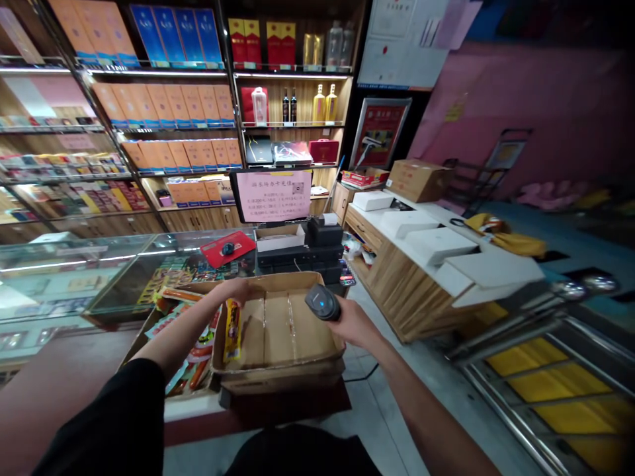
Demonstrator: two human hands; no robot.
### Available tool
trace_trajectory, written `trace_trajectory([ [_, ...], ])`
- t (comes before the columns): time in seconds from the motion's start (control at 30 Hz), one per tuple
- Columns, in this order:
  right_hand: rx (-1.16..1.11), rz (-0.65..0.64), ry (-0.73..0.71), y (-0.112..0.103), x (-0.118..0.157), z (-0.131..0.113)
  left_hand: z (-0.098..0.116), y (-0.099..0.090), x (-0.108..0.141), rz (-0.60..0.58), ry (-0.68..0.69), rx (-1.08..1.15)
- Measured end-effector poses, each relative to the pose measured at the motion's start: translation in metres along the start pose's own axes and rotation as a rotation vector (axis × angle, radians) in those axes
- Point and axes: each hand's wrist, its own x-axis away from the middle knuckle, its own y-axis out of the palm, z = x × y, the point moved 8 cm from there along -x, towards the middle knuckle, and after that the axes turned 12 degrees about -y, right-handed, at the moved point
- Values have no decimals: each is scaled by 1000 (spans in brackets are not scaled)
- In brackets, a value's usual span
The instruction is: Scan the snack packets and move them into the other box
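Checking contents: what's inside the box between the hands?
In the box, a yellow packet lies by the left hand. The scanner covers part of the far right; anything under the packet is hidden.

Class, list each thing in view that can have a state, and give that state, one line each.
Near cardboard box: open
Yellow packet: inside that box; too small to tell if sealed
Left-side box: open, holding colourful packets
Scanner: held, blue light lit
Right hand: closed around the scanner
Left hand: at the yellow packet's far end, grip unclear
Shelf lights: on
Mouse: on red mat
Brown carton: apparently shut
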Motion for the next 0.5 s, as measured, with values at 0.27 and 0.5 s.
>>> trace_trajectory([
  [0.27, -179, 22, -66, -4, 15, 7, 18, -30, 31, -3, -97, 963],
  [0.5, -183, 64, -20, -19, 20, 26, 53, 4, 41, -62, -169, 1226],
])
